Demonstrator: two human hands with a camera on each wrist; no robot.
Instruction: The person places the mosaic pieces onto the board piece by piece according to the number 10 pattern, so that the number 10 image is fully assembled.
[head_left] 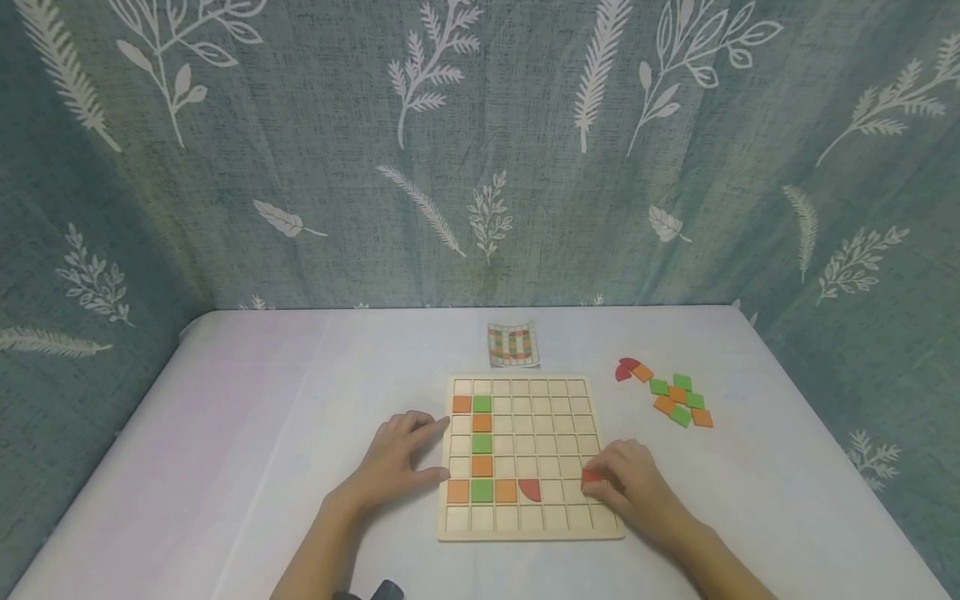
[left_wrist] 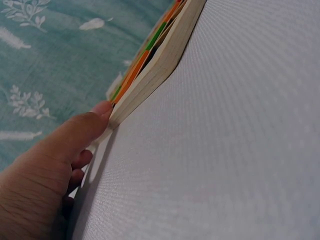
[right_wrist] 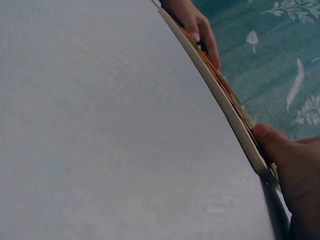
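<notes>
A wooden grid board [head_left: 532, 537] lies on the table with orange and green square tiles down its second column. Another orange tile [head_left: 462, 404] sits at its top left. Along a lower row are an orange tile [head_left: 458, 492], a green tile [head_left: 482, 491], another orange tile [head_left: 506, 491] and a red quarter-circle tile [head_left: 529, 489]. Thumb and fingertips of my left hand [head_left: 401, 458] rest at the board's left edge, spread apart. Over the right end of that row, my right hand [head_left: 637, 487] pinches a second red tile [head_left: 592, 476], partly hidden by the fingers.
Behind the board lies a small pattern card [head_left: 513, 343] showing a coloured grid. Loose green and orange tiles [head_left: 677, 394] are scattered at the back right, with red pieces [head_left: 624, 369] beside them. A leaf-patterned curtain [head_left: 480, 208] surrounds the white table [head_left: 300, 400].
</notes>
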